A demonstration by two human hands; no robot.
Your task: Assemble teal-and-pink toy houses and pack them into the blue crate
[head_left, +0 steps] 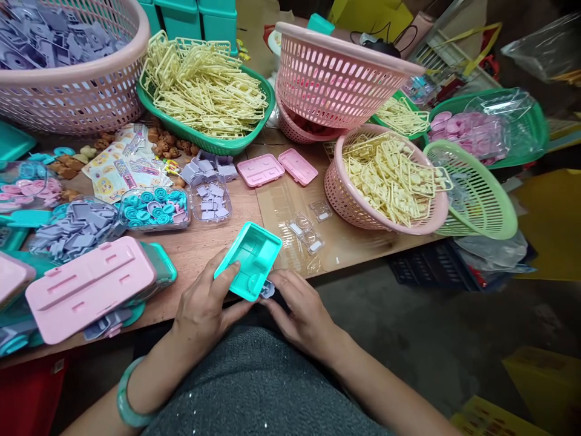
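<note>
Now teal tray (249,257) between both hands (left (203,306) gripping).

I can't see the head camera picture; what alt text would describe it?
Left hand holds a teal plastic tray at the edge of a wooden table while the right hand presses a small lilac piece against its corner. Baskets of cream plastic frames and lilac parts crowd the table.

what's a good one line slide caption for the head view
Both hands, left hand and right hand, hold a teal plastic tray and a small lilac part at a table edge among baskets of moulded pieces.
</note>
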